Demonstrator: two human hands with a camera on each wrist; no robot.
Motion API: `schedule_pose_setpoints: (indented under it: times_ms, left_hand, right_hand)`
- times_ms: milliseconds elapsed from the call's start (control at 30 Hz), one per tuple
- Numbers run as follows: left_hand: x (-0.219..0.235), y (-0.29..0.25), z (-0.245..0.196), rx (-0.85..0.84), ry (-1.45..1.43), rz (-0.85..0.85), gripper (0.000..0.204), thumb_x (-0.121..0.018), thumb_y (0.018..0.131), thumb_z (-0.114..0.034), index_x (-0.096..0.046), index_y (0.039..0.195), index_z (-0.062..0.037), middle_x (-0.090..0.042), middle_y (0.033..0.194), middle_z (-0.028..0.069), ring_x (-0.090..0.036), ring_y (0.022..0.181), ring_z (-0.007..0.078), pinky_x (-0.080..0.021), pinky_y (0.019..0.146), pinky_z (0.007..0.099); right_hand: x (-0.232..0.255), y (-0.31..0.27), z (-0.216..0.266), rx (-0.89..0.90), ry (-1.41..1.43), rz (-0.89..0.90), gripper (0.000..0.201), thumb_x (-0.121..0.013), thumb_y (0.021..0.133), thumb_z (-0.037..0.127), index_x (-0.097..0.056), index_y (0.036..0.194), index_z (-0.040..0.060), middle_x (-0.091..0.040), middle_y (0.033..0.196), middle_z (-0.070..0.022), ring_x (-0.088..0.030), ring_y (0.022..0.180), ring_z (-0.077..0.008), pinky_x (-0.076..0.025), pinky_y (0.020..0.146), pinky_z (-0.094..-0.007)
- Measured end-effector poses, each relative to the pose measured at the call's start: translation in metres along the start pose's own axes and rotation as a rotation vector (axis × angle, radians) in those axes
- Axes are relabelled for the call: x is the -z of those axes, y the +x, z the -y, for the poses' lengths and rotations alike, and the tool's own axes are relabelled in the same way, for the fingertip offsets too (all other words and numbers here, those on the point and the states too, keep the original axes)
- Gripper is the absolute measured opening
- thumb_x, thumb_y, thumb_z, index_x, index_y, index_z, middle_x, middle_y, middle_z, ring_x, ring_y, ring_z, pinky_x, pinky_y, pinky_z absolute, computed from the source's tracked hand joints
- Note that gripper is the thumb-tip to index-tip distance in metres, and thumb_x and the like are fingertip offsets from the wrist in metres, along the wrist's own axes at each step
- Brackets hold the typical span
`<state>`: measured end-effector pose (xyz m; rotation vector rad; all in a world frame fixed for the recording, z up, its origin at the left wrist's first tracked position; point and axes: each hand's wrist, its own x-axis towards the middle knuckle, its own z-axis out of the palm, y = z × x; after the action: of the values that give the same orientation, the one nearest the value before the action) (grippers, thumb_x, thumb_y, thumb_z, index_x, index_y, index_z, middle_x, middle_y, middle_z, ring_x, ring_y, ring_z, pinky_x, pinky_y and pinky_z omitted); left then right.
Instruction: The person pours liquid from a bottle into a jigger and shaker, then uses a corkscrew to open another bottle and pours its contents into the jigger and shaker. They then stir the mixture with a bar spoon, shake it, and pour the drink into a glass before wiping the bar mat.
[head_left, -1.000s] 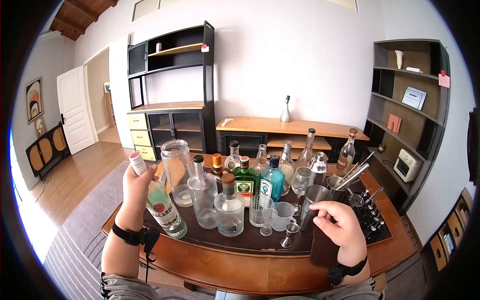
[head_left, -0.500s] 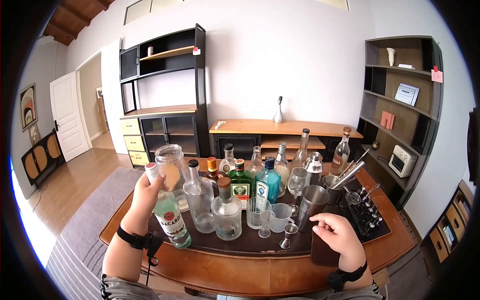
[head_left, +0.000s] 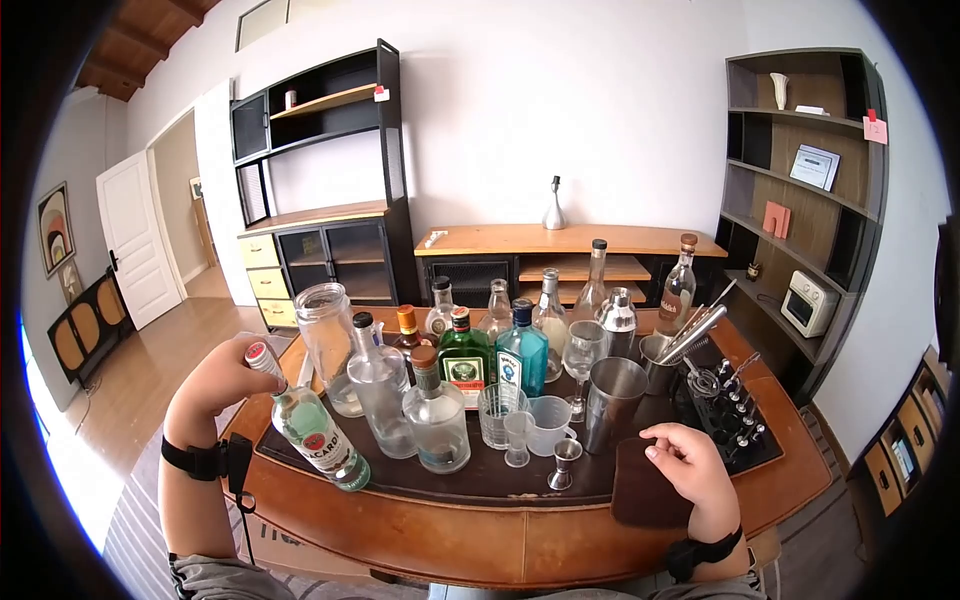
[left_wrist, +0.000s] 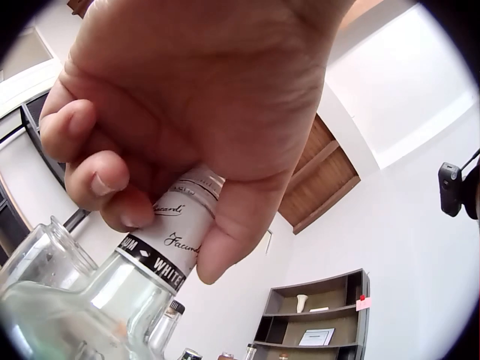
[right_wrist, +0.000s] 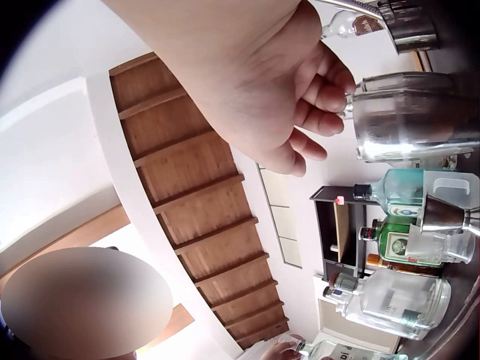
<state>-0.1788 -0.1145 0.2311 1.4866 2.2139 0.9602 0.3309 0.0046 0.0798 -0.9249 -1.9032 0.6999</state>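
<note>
At the left of the head view, my left hand (head_left: 225, 382) grips the neck of a Bacardi bottle (head_left: 318, 440). The bottle leans with its capped top to the left and its base low near the table's front. In the left wrist view, thumb and fingers wrap the white neck label (left_wrist: 180, 225). My right hand (head_left: 690, 462) hovers with loosely curled fingers over the right front of the table, holding nothing. A metal shaker tin (head_left: 612, 400) stands just left of it, and a steel jigger (head_left: 565, 465) sits farther left.
Clear bottles (head_left: 437, 425), a green bottle (head_left: 463, 350), a blue bottle (head_left: 522, 345) and a large glass jar (head_left: 325, 335) crowd the middle. Plastic measuring cups (head_left: 548, 425) and a wine glass (head_left: 583, 350) stand among them. A rack of bar tools (head_left: 735, 410) lies right.
My left wrist has swung out to the left and the Bacardi bottle leans more. My right hand has drifted slightly right, away from the shaker tin. The head view has shifted a little.
</note>
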Motion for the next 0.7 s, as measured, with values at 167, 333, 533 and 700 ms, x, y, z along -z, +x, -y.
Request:
schedule_pose_setpoints:
  times_ms: [167,333,533,700]
  left_hand:
    - [-0.003,-0.007,-0.014,0.015,0.091,-0.057,0.025,-0.079,0.066,-0.009,-0.063,0.082,-0.0002,-0.063,0.07,0.0048,-0.06,0.064,0.0147,-0.047,0.058,0.0294]
    - [0.0,-0.032,-0.033,-0.104,0.158,-0.242,0.026,-0.079,0.064,-0.005,-0.06,0.08,0.0007,-0.062,0.069,0.006,-0.06,0.061,0.0143,-0.047,0.055,0.029]
    - [0.045,-0.068,-0.066,-0.269,0.017,-0.609,0.024,-0.068,0.067,-0.001,-0.056,0.088,-0.0042,-0.06,0.073,0.0032,-0.058,0.058,0.01,-0.046,0.051,0.0223]
    - [0.087,-0.07,-0.071,-0.486,0.133,-0.842,0.025,-0.068,0.075,-0.009,-0.057,0.097,-0.0068,-0.058,0.071,0.003,-0.056,0.055,0.0088,-0.046,0.05,0.0212]
  right_hand:
    - [0.005,-0.003,-0.006,-0.019,0.042,-0.014,0.02,-0.069,0.085,0.002,-0.068,0.105,0.0024,-0.052,0.069,0.0029,-0.044,0.057,-0.0034,-0.037,0.052,-0.0197]
    - [0.008,-0.004,-0.014,-0.032,0.094,-0.016,0.019,-0.069,0.085,0.002,-0.068,0.104,0.0021,-0.052,0.069,0.0038,-0.043,0.057,-0.0029,-0.036,0.052,-0.0195]
    - [0.01,-0.004,-0.02,-0.024,0.125,-0.004,0.02,-0.068,0.085,0.001,-0.068,0.106,0.0024,-0.052,0.071,0.0041,-0.043,0.06,-0.0024,-0.037,0.054,-0.0191]
    - [0.012,-0.006,-0.023,-0.058,0.16,0.006,0.021,-0.068,0.086,0.001,-0.067,0.107,0.0017,-0.052,0.072,0.004,-0.044,0.062,-0.0027,-0.037,0.055,-0.0193]
